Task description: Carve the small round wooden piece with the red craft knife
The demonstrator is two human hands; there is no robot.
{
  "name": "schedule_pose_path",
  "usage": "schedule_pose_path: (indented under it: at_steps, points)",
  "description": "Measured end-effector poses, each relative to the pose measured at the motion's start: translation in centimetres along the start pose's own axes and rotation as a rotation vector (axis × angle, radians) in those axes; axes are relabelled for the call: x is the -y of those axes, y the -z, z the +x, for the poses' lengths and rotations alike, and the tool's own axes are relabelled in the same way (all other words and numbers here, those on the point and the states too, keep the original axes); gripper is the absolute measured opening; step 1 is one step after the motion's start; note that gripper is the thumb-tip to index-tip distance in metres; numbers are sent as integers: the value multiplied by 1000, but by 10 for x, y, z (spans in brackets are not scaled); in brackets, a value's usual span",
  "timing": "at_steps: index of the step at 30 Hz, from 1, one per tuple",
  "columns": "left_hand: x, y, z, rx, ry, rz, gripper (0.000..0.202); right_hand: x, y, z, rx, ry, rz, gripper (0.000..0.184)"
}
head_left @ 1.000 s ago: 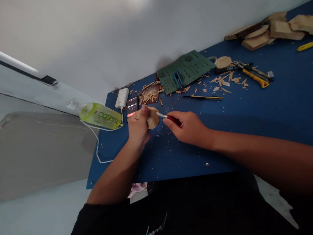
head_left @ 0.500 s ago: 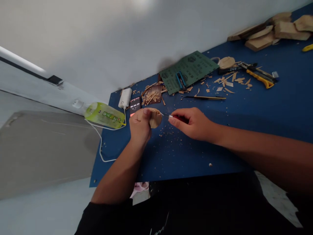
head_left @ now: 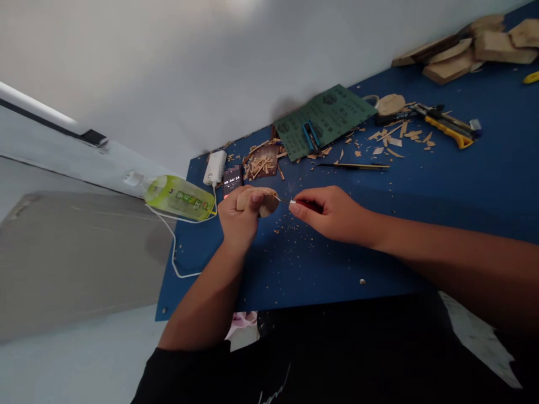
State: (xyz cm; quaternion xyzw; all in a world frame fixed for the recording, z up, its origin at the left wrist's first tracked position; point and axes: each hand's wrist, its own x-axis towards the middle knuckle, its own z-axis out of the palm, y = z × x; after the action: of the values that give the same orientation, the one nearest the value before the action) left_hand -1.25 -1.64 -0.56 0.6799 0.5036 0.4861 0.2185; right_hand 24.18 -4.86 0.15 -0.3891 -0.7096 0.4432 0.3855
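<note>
We grip the wooden piece [head_left: 268, 205] closed in our left hand [head_left: 239, 216]; our right hand [head_left: 326, 216] pinches a red-handled craft knife [head_left: 307, 206] — its blade [head_left: 284, 199] just beside the piece, so the next cut calls for closing in.

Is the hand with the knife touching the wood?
Apart. The head view shows a gap between the right hand and the wood; only the knife reaches across it.

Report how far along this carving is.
Done: a wooden piece is already rounded, and wood shavings litter the blue mat. In hand: the left hand grips it while the right hand holds a red-handled craft knife at its edge. Left: probably more trimming, perhaps sanding, since green sandpaper lies nearby.
</note>
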Motion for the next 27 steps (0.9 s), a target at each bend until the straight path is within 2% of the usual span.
schedule_pose_path:
  at_steps: [6,12,17,23,27]
  points:
    - [-13,4,-1,31,-79,51,51,3,6,3,46,-15,-43,39]
    - [-19,2,0,58,-82,140,47,6,18,14,177,-161,-72,45]
    - [-18,1,3,228,-103,63,34,8,33,21,312,-263,-129,39]
    - [-14,2,6,319,21,68,47,10,43,25,403,-235,-213,37]
    - [-15,-2,4,267,-2,100,50,8,38,25,378,-264,-184,33]
